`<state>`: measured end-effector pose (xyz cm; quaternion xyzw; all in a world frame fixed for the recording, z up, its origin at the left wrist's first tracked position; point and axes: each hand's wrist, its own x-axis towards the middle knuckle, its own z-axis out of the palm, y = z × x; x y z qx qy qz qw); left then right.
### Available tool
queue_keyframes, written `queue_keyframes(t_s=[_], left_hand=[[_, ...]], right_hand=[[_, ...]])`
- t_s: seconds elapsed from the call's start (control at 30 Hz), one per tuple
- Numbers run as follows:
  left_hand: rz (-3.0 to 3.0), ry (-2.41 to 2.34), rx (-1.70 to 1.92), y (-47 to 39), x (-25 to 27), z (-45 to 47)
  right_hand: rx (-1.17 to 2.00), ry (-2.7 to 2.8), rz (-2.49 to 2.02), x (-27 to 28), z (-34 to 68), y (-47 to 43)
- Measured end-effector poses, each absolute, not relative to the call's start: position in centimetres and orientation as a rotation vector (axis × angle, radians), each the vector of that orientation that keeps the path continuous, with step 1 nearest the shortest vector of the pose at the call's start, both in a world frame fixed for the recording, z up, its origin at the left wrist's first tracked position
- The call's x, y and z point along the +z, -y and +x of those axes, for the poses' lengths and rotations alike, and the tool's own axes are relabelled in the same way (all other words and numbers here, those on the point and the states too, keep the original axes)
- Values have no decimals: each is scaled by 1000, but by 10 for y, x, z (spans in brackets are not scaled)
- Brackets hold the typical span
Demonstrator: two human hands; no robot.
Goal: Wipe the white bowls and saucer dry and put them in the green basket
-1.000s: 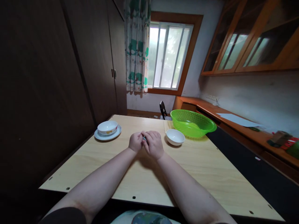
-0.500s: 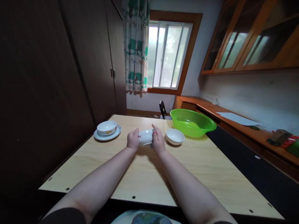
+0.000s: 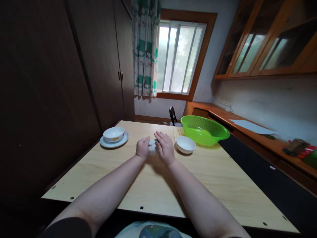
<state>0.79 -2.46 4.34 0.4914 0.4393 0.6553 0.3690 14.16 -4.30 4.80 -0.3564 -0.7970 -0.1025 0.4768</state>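
Note:
A small white bowl (image 3: 153,148) with reddish markings is held tilted above the middle of the table, mostly covered by my hands. My left hand (image 3: 143,147) is closed around its left side, thumb on top. Across its right part lies my right hand (image 3: 165,147), fingers stretched out and slightly apart, palm toward the bowl. Just right of that hand stands another white bowl (image 3: 186,145), upright on the table. Farther left, a bowl with coloured decoration (image 3: 114,134) sits on a pale plate (image 3: 106,144).
The light wooden table (image 3: 99,178) carries everything. A large green plastic basket (image 3: 205,130) stands at its far right corner, with chopsticks (image 3: 176,133) lying beside it. Beyond the far edge is a folding chair (image 3: 172,114). A dark wardrobe (image 3: 104,59) borders the left side.
My right hand has shifted from gripping the bowl's right side to lying across it with straightened fingers, covering more of it. My left hand keeps its hold.

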Motion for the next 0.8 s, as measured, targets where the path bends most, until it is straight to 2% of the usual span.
queue_keyframes(t_s=[0.17,0.3,0.63,0.8], left_hand=[[948,-993,1811,23,44,12],[923,-978,1831,20,42,12],[1358,-1153,1716,25,40,7],[1222,-1072,1692,23,40,8]], right_hand=[[-103,1727,-782,43,144,37],[-23,1579,-769,37,143,34],[-344,1899,-887,43,136,49],[-355,1931,-864,48,136,53]])
